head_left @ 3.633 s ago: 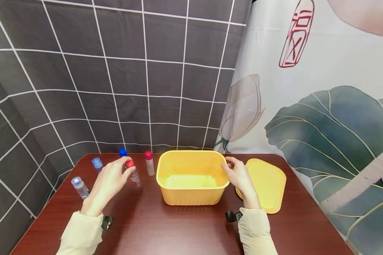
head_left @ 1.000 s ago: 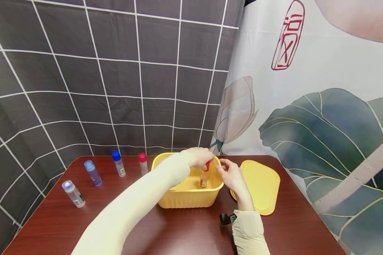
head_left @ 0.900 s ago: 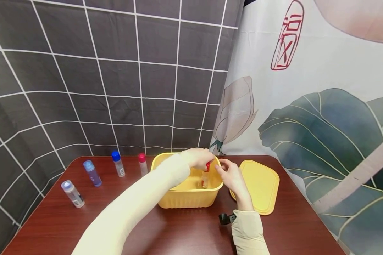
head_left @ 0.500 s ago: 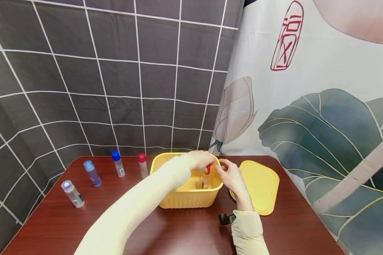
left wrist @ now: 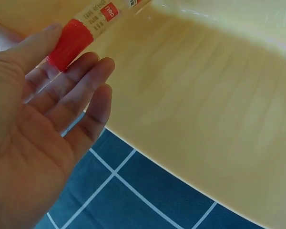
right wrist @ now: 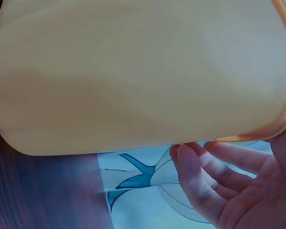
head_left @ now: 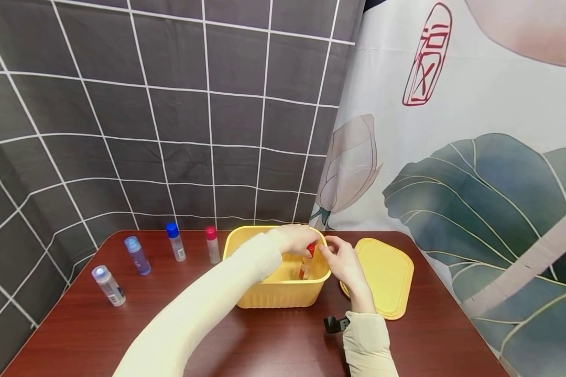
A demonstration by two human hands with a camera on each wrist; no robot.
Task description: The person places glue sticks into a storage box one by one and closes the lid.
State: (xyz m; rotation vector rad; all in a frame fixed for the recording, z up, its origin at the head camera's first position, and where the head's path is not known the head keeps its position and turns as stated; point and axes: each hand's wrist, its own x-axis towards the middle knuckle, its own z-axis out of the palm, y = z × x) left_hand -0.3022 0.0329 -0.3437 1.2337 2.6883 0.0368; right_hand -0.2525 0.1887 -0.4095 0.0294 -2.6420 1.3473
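Observation:
My left hand (head_left: 292, 240) reaches into the yellow plastic box (head_left: 275, 296) near its right end. Its thumb and fingers pinch the red cap of a clear-bodied glue stick (head_left: 304, 269), labelled deli. Inside the box the glue stick leans slightly, cap up. In the left wrist view, the left hand (left wrist: 43, 109) has the red-capped glue stick (left wrist: 97, 21) between thumb and fingertips. At the box's right rim, my right hand (head_left: 346, 262) grips the edge with thumb and fingers. In the right wrist view, the right hand (right wrist: 229, 176) meets the edge of the box (right wrist: 133, 86).
Several more glue sticks stand at the left: a grey-capped one (head_left: 108, 285), a light-blue-capped one (head_left: 138, 255), a blue-capped one (head_left: 176, 242) and a pink-red-capped one (head_left: 212, 245). A yellow lid (head_left: 384, 280) lies right of the box on the brown table (head_left: 273, 345).
My left hand has carried the red-capped glue stick from the table's left side into the box's right end. There it now tilts a little more. The right hand has stayed on the rim.

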